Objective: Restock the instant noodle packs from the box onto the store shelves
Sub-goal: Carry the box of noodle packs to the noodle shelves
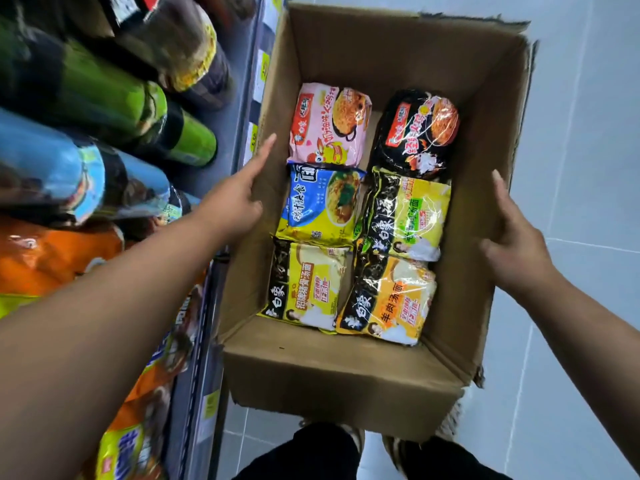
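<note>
We look down into an open cardboard box [346, 368] on the pale tiled floor [588, 133], flaps up. Six instant noodle packs lie flat in its bottom, two columns of three. Far row: pink pack [329, 124] left, black pack [417, 133] right. Middle row: blue-and-yellow pack [322, 202], then a black-and-lime pack [407, 214]. Near row: pale yellow pack [306, 284] and orange-yellow pack [389, 299]. The packs touch or overlap at their edges; a strip of bare cardboard shows between the far two.

Our left hand [230, 202] rests on the box's left wall, index finger stretched along the rim, the other fingers [254, 206] curled loosely, pinching nothing. Our right hand [516, 247] sits against the right wall, fingers [500, 188] spread over the rim, thumb inside; it holds no pack.

Just left of the box stands the store shelf [242, 133], its edge carrying yellow price tags [254, 140]. It is stocked with green cup tubs [138, 98], blue tubs [69, 174] and orange bags [52, 258]. The left forearm crosses in front of the lower shelf goods. Dark trousers and shoes [349, 433] show below the box's near wall.
</note>
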